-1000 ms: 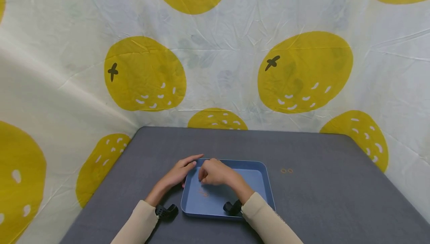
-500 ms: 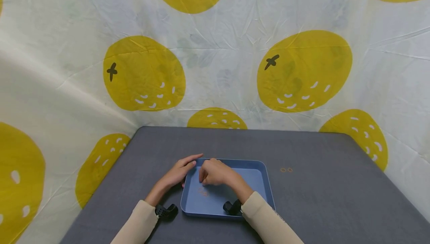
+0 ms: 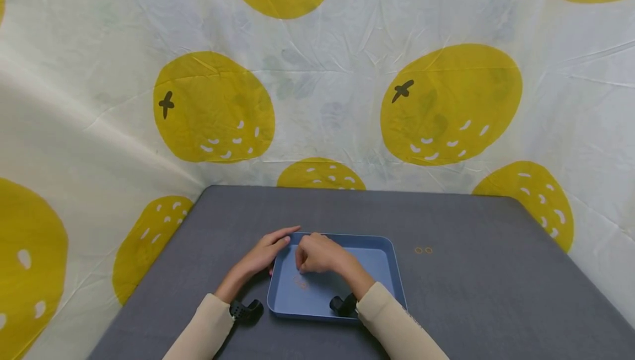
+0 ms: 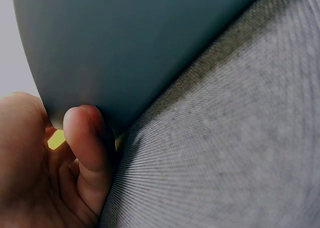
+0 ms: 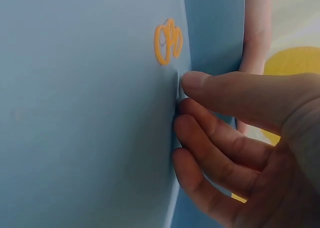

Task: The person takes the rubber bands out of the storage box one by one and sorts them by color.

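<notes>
Grey woven tabletop (image 3: 471, 294) under everything. Nearest, a blue tray (image 3: 382, 272), with small orange loops (image 5: 168, 41) lying on its floor. Right hand (image 3: 319, 255) inside, fingers bent and bunched, tips touching the floor just beside the loops; cannot tell whether anything is pinched. Left hand (image 3: 260, 258) laid flat over the far-left corner, thumb against the outer wall. Best to keep that brace firm and slide a fingertip under one loop only. Farther right, two more orange rings (image 3: 423, 250) on the cloth. Behind, a lemon-print sheet (image 3: 317, 101).

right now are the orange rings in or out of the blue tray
Both: some orange rings lie inside the blue tray, two more rings outside on the grey table.
</notes>
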`<act>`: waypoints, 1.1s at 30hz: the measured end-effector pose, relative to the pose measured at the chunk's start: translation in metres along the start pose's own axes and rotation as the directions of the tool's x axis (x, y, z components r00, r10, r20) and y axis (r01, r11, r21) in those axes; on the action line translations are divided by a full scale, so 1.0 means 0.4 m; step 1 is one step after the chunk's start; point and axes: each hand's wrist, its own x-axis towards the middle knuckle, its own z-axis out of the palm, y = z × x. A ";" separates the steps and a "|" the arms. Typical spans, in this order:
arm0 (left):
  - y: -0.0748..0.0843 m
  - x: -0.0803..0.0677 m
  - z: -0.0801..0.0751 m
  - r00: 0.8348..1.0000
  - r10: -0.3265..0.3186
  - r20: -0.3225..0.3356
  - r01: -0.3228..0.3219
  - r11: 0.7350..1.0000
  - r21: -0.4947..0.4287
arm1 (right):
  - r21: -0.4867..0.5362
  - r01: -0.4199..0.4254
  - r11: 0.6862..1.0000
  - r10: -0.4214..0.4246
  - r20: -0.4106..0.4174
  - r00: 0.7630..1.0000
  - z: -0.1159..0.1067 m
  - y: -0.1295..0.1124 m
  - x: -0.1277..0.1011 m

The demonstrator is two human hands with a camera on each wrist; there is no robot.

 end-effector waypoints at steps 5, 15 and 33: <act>0.007 -0.001 0.001 1.000 -0.010 -0.007 0.010 1.000 0.006 | 0.013 0.000 1.000 0.000 -0.018 1.000 -0.003 0.000 -0.001; 0.005 0.003 -0.001 1.000 0.007 -0.001 -0.007 1.000 0.024 | 0.059 0.034 0.998 -0.036 0.030 0.999 0.003 -0.003 0.002; 0.011 -0.004 0.001 1.000 0.030 0.004 -0.030 0.999 0.020 | -0.005 0.032 0.999 -0.031 0.049 0.998 0.005 -0.019 -0.004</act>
